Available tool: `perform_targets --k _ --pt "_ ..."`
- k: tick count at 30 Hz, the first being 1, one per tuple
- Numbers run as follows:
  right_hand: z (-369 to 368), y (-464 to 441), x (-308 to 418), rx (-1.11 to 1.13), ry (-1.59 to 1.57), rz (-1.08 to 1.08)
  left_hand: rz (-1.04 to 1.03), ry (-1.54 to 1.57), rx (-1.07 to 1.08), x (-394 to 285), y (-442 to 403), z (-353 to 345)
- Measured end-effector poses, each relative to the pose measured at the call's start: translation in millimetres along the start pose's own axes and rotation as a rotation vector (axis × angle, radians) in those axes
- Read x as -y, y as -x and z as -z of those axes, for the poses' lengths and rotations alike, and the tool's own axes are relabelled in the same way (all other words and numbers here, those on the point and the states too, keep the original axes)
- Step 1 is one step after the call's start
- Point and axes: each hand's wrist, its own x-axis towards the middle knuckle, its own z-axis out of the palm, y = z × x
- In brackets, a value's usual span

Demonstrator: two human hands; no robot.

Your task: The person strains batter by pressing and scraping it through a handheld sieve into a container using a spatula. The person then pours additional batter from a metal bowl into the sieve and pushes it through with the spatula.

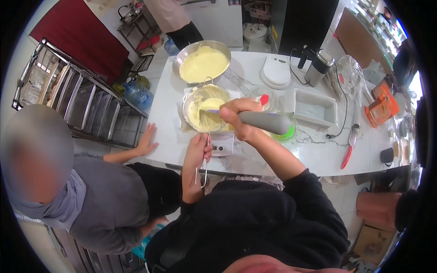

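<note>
My left hand (199,149) is closed on the wire handle of a round strainer (185,113), which holds pale yellow batter (210,120). In my right hand (239,117) is a tool with a thick grey handle (266,122); its far end reaches into the batter. Under the strainer stands a white scale (221,146), largely covered; what lies between them is mostly hidden. Behind the strainer sits a large metal bowl (223,53) of smooth yellow batter. Right of my right hand are a clear container with a red item (264,99) and a bright green item (288,133).
A co-worker (109,195) stands at the left, one hand on the table edge. On the table's right are a white scale (276,73), a kettle-like appliance (320,67), a white tray (334,109), a red-handled knife (349,148) and an orange bag (382,107). Another person stands behind.
</note>
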Motion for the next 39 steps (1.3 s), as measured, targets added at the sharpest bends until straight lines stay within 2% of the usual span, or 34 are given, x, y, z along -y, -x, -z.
perform_targets --k 2,3,6,9,12,13,16,17,21,24,25,28,29,32,33,36,38,39 --pt "10 -7 7 -0.136 -0.011 -0.012 -0.005 -0.018 0.007 -2 -1 1" --pt "13 -10 8 -0.168 -0.161 0.004 -0.02 -0.025 0.007 -3 0 0" --pt "7 -5 -11 -0.159 -0.04 -0.061 -0.049 -0.053 0.015 -9 8 -7" --pt "-3 4 -10 -0.023 -0.305 0.111 -0.058 -0.055 0.013 -8 4 -3" --pt "6 5 22 0.257 -0.616 0.184 -0.092 -0.037 -0.037 -9 0 3" --pt "9 5 27 0.326 -0.61 0.193 -0.106 -0.026 -0.062 -7 1 4" --pt "-4 10 11 0.234 -0.411 0.329 -0.137 -0.036 -0.012 -9 6 -3" --pt "-3 8 5 0.263 -0.341 0.334 -0.095 -0.034 -0.027 -13 8 -10" --pt "-2 4 7 0.072 -0.286 0.273 -0.061 -0.016 0.0 -9 4 -6" --pt "-1 3 39 0.15 -0.563 0.112 -0.152 -0.064 -0.006 -10 1 -6" --pt "-4 4 39 0.182 -0.461 0.212 -0.158 -0.073 0.004 -9 0 -6" --pt "-14 5 14 0.119 -0.262 0.337 -0.147 -0.064 0.018 -6 -1 -7" --pt "-7 6 11 0.131 0.034 0.292 -0.123 -0.037 0.012 -6 1 -9" --pt "-3 7 30 -0.017 0.074 0.093 -0.096 0.002 -0.005 -7 4 -10" --pt "-19 11 33 -0.187 -0.061 0.161 -0.095 0.011 -0.005 -7 3 -12" --pt "-31 21 37 -0.009 -0.104 0.236 -0.243 -0.077 -0.066 -8 1 -24" --pt "-24 12 28 0.005 0.138 0.156 -0.35 -0.017 -0.04 8 4 -13" --pt "-15 4 31 0.001 0.164 -0.083 -0.216 -0.008 -0.052 0 4 -11"
